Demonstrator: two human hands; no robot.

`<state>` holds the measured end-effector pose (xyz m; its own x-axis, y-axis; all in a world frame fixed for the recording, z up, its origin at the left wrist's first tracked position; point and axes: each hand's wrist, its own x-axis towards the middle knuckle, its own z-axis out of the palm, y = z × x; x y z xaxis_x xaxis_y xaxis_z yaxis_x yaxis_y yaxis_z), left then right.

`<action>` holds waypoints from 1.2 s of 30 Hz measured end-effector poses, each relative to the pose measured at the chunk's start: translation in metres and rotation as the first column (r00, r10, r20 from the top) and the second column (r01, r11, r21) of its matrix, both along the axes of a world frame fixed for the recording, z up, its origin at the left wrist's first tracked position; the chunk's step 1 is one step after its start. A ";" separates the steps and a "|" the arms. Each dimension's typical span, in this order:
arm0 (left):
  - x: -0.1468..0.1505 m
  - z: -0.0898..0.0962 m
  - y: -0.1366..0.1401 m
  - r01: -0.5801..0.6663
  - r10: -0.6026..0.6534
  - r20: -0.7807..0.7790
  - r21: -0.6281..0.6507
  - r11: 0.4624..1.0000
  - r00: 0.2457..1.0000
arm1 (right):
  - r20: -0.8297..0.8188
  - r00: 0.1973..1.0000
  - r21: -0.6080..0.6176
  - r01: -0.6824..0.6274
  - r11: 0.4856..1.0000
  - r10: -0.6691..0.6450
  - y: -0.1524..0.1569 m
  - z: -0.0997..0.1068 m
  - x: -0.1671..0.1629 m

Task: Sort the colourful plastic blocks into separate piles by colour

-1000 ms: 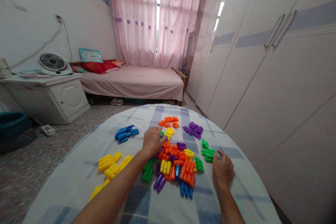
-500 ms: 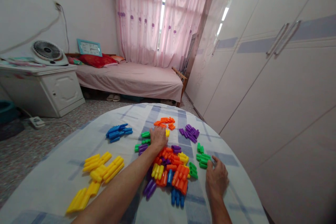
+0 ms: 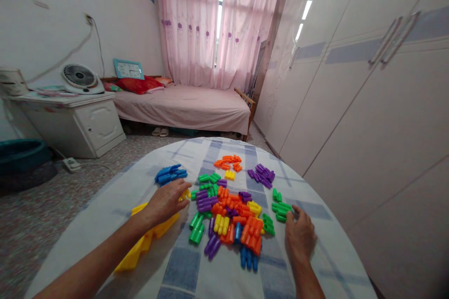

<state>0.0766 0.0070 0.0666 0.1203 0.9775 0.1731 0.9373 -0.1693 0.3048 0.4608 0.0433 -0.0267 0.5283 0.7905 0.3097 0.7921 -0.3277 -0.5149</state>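
Note:
My left hand [image 3: 168, 202] is closed on a yellow plastic block [image 3: 184, 195], mostly hidden by the fingers. It hovers between the yellow block pile [image 3: 135, 252] and the mixed heap of bullet-shaped blocks [image 3: 231, 215] at the table's middle. The left forearm covers part of the yellow pile. To the right, my right hand [image 3: 300, 231] rests on the cloth with thumb and forefinger apart, its tips touching or right beside the green blocks [image 3: 281, 210]. Nothing shows between those fingers. Several green blocks [image 3: 197, 228] lie at the left side of the heap.
Separate groups of blue blocks [image 3: 170, 174], orange blocks [image 3: 228, 162] and purple blocks [image 3: 261, 175] lie along the far side of the round table [image 3: 182, 266]. A single yellow block [image 3: 229, 175] sits near the orange ones. Beyond are a bed [image 3: 189, 103] and a wardrobe [image 3: 368, 126].
My left hand has come back from the far side of the heap toward the left, carrying a yellow block. My right hand stays by the green blocks. The view has shifted slightly.

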 end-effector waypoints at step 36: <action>-0.033 -0.026 0.132 -0.404 0.379 -0.193 -0.116 0.907 0.905 | 0.006 1.000 -0.098 -0.023 0.995 0.024 -0.002 0.004 0.001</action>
<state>0.0441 0.1392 0.0409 -0.2636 0.9641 0.0317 0.9568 0.2572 0.1356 0.4623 0.0412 -0.0231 0.5072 0.8296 0.2333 0.8036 -0.3575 -0.4757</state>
